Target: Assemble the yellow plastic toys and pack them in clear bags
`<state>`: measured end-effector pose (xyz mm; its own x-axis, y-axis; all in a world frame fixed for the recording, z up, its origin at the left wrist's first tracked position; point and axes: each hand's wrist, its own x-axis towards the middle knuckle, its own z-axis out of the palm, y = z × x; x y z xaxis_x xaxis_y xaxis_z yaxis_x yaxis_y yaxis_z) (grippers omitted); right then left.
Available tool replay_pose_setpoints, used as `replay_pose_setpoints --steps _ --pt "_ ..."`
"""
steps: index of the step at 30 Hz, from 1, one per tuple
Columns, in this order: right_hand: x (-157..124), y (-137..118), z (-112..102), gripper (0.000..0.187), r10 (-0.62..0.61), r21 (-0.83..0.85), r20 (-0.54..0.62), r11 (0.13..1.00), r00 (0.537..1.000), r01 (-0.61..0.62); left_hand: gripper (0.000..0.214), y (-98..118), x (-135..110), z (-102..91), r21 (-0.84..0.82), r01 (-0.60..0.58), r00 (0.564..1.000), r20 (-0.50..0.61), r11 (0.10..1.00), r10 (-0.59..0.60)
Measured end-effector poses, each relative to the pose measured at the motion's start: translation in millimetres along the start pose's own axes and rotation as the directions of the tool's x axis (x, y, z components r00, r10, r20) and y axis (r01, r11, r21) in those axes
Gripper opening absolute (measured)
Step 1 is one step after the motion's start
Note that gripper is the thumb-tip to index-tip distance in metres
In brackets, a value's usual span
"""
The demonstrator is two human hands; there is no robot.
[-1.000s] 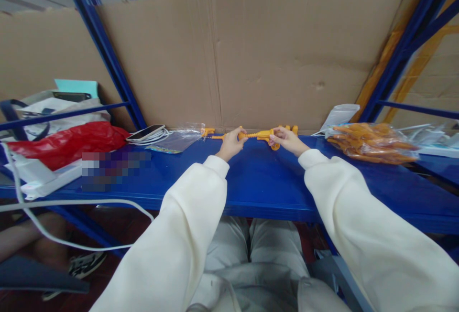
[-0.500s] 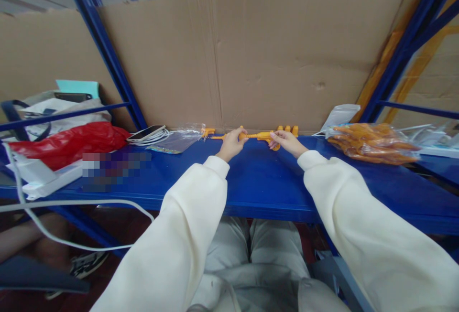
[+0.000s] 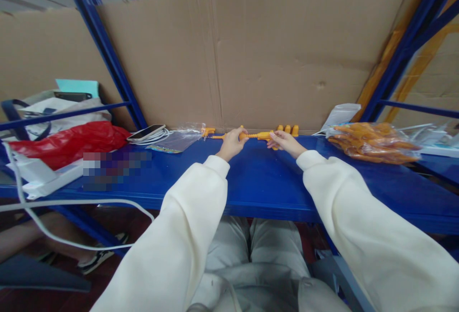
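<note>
A long, thin orange plastic piece (image 3: pixel 253 135), shaped somewhat like a toy gun with a ribbed rod, lies level just above or on the blue shelf top. My left hand (image 3: pixel 231 144) is closed round its left part, thumb and fingers pinching it. At its thicker right end, my right hand (image 3: pixel 287 143) pinches it between thumb and fingers. Behind my right hand stand several small orange plastic parts (image 3: pixel 287 129) against the cardboard. To the left of my left hand, another orange part (image 3: pixel 209 132) lies beside a clear plastic bag (image 3: pixel 181 141).
A bag of orange parts (image 3: pixel 373 142) lies at the right. At the left are a phone (image 3: pixel 147 133) with a white cable, a red bag (image 3: pixel 75 144) and a white power strip (image 3: pixel 53 183). Cardboard (image 3: pixel 287 54) closes off the back; blue posts stand on both sides. Another person's leg (image 3: pixel 60 240) shows lower left.
My right hand has shifted slightly on the orange piece, and its fingers now cover more of the lower part. My left hand stays put. The other person's foot at lower left has moved.
</note>
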<state>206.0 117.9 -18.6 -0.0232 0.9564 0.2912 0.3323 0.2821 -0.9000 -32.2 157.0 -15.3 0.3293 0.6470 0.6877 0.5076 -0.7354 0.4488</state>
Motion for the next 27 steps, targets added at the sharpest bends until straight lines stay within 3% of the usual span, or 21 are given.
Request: replay_pose_setpoints --steps 5,11,16,21,27 --pt "6.2 8.7 -1.9 0.049 -0.076 -0.025 0.014 0.997 0.997 0.076 0.013 -0.5 -0.4 1.6 -0.012 -0.021 0.999 0.026 1.0 0.021" --pt "1.3 1.6 -2.5 0.043 -0.031 0.006 -0.016 0.999 0.999 0.031 0.012 -2.9 -0.8 2.0 -0.041 -0.019 1.0 0.019 0.999 0.02" --pt "-2.5 -6.2 -0.5 0.052 -0.011 0.064 -0.04 0.998 0.999 0.014 0.013 -4.3 -0.7 2.1 -0.069 0.011 1.0 0.027 0.998 -0.009" --pt "-8.7 -13.8 -0.8 0.061 0.034 0.105 0.003 0.994 0.999 -0.034 0.015 -2.6 -1.2 1.5 -0.076 0.036 0.999 0.041 0.996 -0.033" --pt "-14.8 -22.2 -1.1 0.055 0.027 0.166 0.027 0.986 0.999 -0.031 0.015 0.5 -0.8 -0.1 -0.072 0.032 0.998 0.049 0.997 -0.028"
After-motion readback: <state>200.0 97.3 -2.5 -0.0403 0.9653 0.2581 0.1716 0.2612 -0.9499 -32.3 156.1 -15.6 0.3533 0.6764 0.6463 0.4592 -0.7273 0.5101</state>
